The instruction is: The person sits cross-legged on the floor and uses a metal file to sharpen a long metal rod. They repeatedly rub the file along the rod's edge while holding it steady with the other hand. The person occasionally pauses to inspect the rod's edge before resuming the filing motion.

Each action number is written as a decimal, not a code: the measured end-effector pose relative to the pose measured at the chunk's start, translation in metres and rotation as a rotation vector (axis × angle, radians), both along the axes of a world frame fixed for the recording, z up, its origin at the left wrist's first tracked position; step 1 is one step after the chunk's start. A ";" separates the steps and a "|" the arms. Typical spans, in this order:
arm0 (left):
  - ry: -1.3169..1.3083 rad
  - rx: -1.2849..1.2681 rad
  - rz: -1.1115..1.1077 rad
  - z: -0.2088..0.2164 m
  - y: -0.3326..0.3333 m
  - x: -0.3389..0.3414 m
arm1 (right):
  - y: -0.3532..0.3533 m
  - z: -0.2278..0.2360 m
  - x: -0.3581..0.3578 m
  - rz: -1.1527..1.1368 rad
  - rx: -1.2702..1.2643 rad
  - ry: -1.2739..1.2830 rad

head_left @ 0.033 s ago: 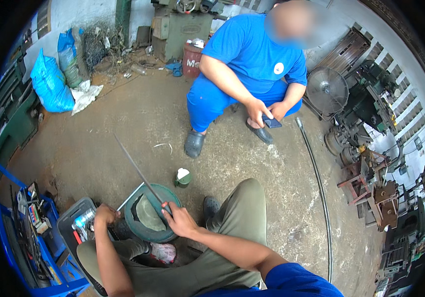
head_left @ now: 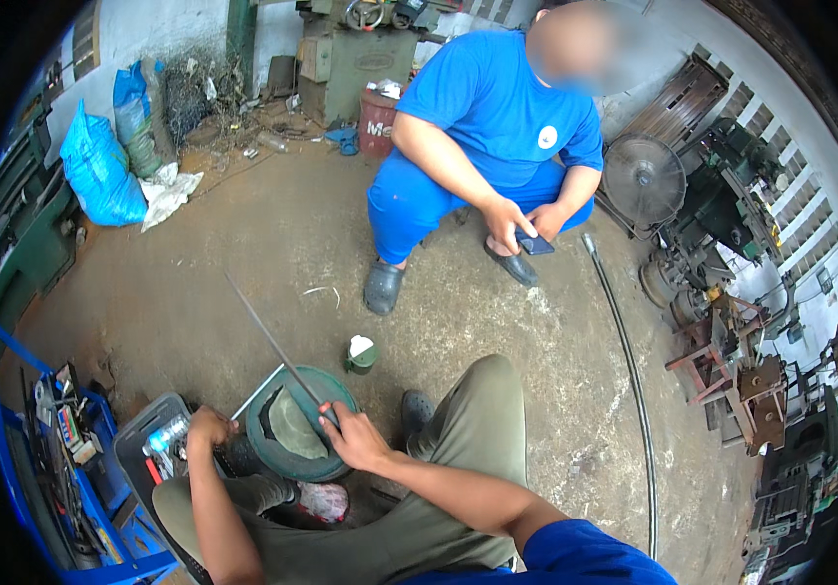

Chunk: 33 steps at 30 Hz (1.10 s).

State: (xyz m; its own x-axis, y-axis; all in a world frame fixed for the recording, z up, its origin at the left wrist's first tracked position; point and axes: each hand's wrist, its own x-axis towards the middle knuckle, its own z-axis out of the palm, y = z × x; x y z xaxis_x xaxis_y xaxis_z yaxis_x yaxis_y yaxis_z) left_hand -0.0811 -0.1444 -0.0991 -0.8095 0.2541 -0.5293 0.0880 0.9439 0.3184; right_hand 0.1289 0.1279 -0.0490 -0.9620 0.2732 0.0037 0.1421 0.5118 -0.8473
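My right hand (head_left: pixel 355 439) is closed around the near end of a long, thin dark rod (head_left: pixel 261 325), which slants up and away to the left over the floor. My left hand (head_left: pixel 208 429) grips a shorter, shiny metal rod (head_left: pixel 260 392), whose far end meets or passes behind the long one; which of these I cannot tell. Below both rods stands a round green tub (head_left: pixel 316 470) between my legs, with a pale grey-green surface inside. A small green container with a white top (head_left: pixel 360 355) stands on the floor just beyond the tub.
At my left are a grey crate (head_left: pixel 129 441) of bottles and tools and a blue rack (head_left: pixel 112 492). Across from me a seated person (head_left: pixel 497 117) holds a phone (head_left: pixel 536 244). A long dark pole (head_left: pixel 625 366) lies on the right. Machines and a fan (head_left: pixel 643 180) line the wall.
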 end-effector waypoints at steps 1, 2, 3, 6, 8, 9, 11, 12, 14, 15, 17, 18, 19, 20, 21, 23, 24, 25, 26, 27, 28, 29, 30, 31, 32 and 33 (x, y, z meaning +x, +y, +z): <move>-0.013 -0.008 0.000 -0.002 0.001 -0.001 | 0.001 -0.003 0.000 0.012 0.016 -0.076; -0.034 -0.037 0.008 -0.004 0.000 -0.002 | 0.001 -0.007 0.000 0.028 0.027 -0.127; -0.028 -0.120 -0.028 -0.005 0.001 -0.003 | 0.002 -0.012 0.000 0.043 0.039 -0.162; 0.019 -0.260 -0.284 -0.007 0.002 -0.006 | 0.003 -0.023 0.001 0.075 0.053 -0.246; -0.094 -0.225 -0.050 -0.008 0.002 -0.006 | 0.003 -0.028 0.004 0.025 0.050 -0.301; -0.070 -0.216 -0.029 -0.008 0.003 -0.005 | 0.004 -0.030 0.004 0.016 0.055 -0.259; 0.052 -0.278 -0.140 -0.008 0.004 -0.006 | 0.004 -0.036 0.004 0.034 0.075 -0.229; 0.135 -0.288 -0.257 -0.007 0.007 -0.009 | 0.005 -0.038 0.002 0.029 0.073 -0.233; 0.246 -0.311 -0.225 0.002 0.012 -0.011 | 0.003 -0.044 -0.005 0.070 0.234 -0.427; 0.181 -0.180 -0.225 0.013 0.005 -0.008 | -0.001 -0.046 -0.010 0.088 0.243 -0.337; 0.243 -0.034 0.135 0.044 -0.001 0.012 | -0.011 -0.045 -0.015 0.190 0.385 -0.356; 0.421 0.169 0.372 0.064 -0.004 0.030 | -0.014 -0.044 -0.015 0.158 0.005 -0.371; 0.656 0.369 0.541 0.088 0.000 0.047 | -0.013 -0.039 -0.015 0.089 -0.453 -0.406; 0.770 0.207 0.464 0.110 0.002 0.070 | -0.016 -0.039 -0.013 -0.059 -0.800 -0.358; 0.752 0.105 0.470 0.135 0.005 0.093 | -0.005 -0.033 -0.015 -0.038 -0.625 -0.495; 0.848 0.323 0.615 0.161 -0.005 0.153 | -0.002 -0.034 -0.023 0.021 -0.485 -0.322; 0.916 0.380 0.567 0.165 -0.010 0.193 | 0.002 -0.038 -0.029 0.058 -0.354 -0.334; 0.891 0.407 0.604 0.166 -0.019 0.232 | 0.003 -0.045 -0.035 0.080 -0.239 -0.335; 0.861 0.428 0.632 0.163 -0.028 0.274 | 0.006 -0.056 -0.042 0.095 -0.134 -0.335; 0.882 0.431 0.703 0.157 -0.036 0.314 | 0.007 -0.068 -0.050 0.150 -0.295 -0.364; 0.877 0.426 0.796 0.148 -0.041 0.360 | 0.008 -0.085 -0.055 0.205 -0.295 -0.446; 0.806 0.374 0.856 0.142 -0.048 0.392 | 0.008 -0.101 -0.064 0.224 -0.312 -0.502; 0.732 0.319 0.913 0.134 -0.053 0.420 | 0.006 -0.118 -0.071 0.243 -0.327 -0.558; 0.735 0.292 0.972 0.127 -0.055 0.444 | -0.001 -0.133 -0.078 0.262 -0.344 -0.616; 0.763 0.257 1.025 0.122 -0.053 0.463 | -0.009 -0.146 -0.083 0.282 -0.360 -0.676; 0.715 0.238 1.062 0.117 -0.050 0.475 | -0.020 -0.157 -0.086 0.304 -0.374 -0.734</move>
